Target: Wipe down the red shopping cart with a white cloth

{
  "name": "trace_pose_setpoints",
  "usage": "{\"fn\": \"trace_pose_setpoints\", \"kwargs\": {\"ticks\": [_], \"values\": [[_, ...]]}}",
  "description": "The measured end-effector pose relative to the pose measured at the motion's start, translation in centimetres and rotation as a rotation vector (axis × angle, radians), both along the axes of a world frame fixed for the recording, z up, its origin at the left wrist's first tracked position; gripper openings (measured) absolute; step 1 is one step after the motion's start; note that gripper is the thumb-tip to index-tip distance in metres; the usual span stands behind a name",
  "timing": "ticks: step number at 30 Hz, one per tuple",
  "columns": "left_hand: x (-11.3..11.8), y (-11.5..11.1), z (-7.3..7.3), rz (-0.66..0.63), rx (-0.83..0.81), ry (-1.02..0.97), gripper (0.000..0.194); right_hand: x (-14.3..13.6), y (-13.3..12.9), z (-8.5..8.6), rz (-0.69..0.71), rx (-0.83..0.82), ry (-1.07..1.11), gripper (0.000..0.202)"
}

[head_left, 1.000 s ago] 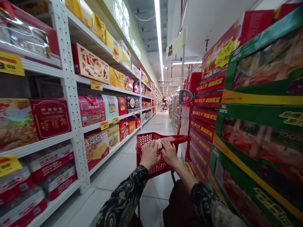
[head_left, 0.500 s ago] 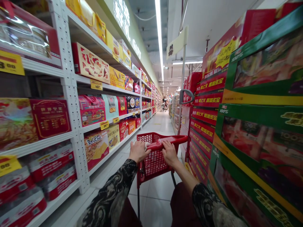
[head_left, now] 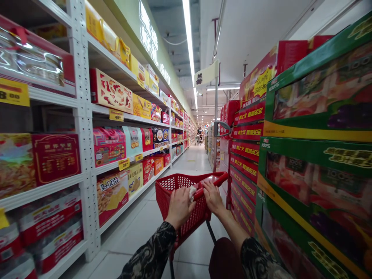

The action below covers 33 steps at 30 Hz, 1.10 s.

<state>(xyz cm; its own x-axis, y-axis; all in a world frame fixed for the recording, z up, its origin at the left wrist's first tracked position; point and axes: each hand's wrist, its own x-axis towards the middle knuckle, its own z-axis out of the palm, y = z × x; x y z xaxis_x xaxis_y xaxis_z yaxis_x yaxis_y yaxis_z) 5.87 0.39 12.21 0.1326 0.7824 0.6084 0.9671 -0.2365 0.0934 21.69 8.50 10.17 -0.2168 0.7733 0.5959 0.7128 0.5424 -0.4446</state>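
Observation:
A red plastic shopping cart (head_left: 186,221) with a perforated basket stands directly in front of me, its basket turned somewhat to the left. My left hand (head_left: 180,205) is at the left end of the red handle (head_left: 219,178), fingers curled, with a small crumpled white item beside its fingertips. Further right, my right hand (head_left: 213,196) wraps over the same handle. Both sleeves are black with a light pattern. The basket's inside is largely hidden behind my hands and the handle.
White shelves (head_left: 84,116) of boxed goods line the left side. Stacked red cartons (head_left: 247,151) and green fruit-pictured boxes (head_left: 316,131) rise close on the right. A pole (head_left: 216,116) bears a bear flag. A person (head_left: 199,133) is far down the aisle.
The cart's basket has swung left and its handle has tilted. My left hand has moved lower and right in view, my right hand slightly. The surroundings sit lower in view.

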Motion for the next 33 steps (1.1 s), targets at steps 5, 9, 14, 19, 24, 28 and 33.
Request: {"fn": "trace_pose_setpoints", "kwargs": {"ticks": [5,9,14,19,24,28,33], "values": [[-1.8,0.4,-1.0,-0.024,0.021,-0.063,0.039,-0.9,-0.6,-0.6,0.067,0.044,0.072,0.041],[-2.7,1.9,-1.0,0.001,-0.068,-0.219,0.037,-1.1,0.1,-1.2,0.103,0.086,0.136,0.042],[-1.9,3.1,-0.8,-0.117,-0.106,-0.288,0.038,-0.8,1.1,-1.7,0.145,0.107,0.179,0.040],[-0.4,2.8,-1.2,-0.126,-0.085,-0.294,0.034,0.4,2.1,-1.5,0.179,0.093,0.219,0.039],[0.2,2.4,-3.3,-0.166,0.034,-0.276,0.035,1.2,2.5,-1.3,0.181,0.074,0.323,0.040],[1.1,2.3,-3.6,-0.166,0.105,-0.213,0.040,0.6,1.6,-1.9,0.152,0.151,0.475,0.043],[3.6,2.4,-1.6,-0.264,0.133,-0.060,0.033,-0.1,0.4,-2.3,0.127,0.226,0.593,0.046]]}}
